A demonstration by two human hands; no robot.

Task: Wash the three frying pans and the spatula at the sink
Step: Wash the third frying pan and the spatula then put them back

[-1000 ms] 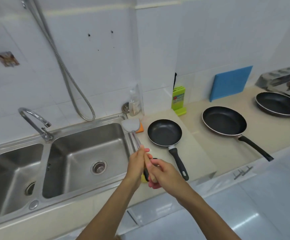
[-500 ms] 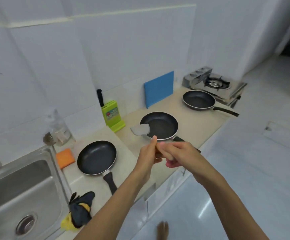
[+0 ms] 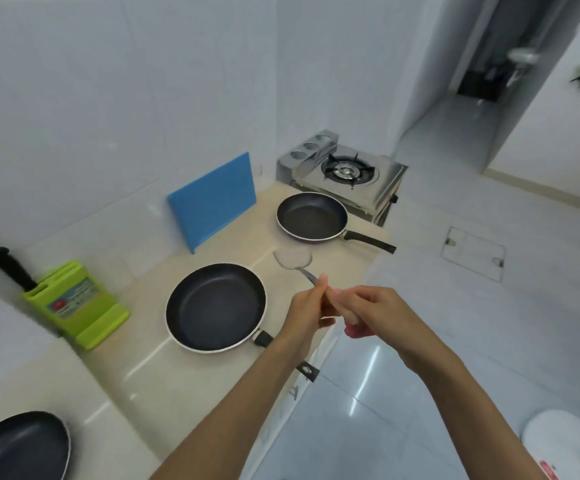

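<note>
Head view: both hands meet over the front edge of the countertop (image 3: 184, 372) and hold the spatula (image 3: 293, 259) between them. The left hand (image 3: 307, 311) is wrapped round its thin metal shaft, thumb lying up along it. The right hand (image 3: 375, 313) has its fingers curled in against the left, closed on the lower end of the handle, which is mostly hidden. The spatula's pale blade points away from the person, in the air between two pans.

The middle frying pan (image 3: 216, 308) sits in the middle of the surface, its black handle running under the left wrist toward the front edge. The far frying pan (image 3: 311, 216) lies at the far end, just beside the gas stove (image 3: 347, 176), with its handle reaching past the front edge. A third frying pan (image 3: 18, 448) is cut off at the near left. Along the back edge a blue cutting board (image 3: 212, 199) leans on the wall tiles, and a green knife block (image 3: 74, 303) holds a black-handled knife (image 3: 10, 266).
</note>
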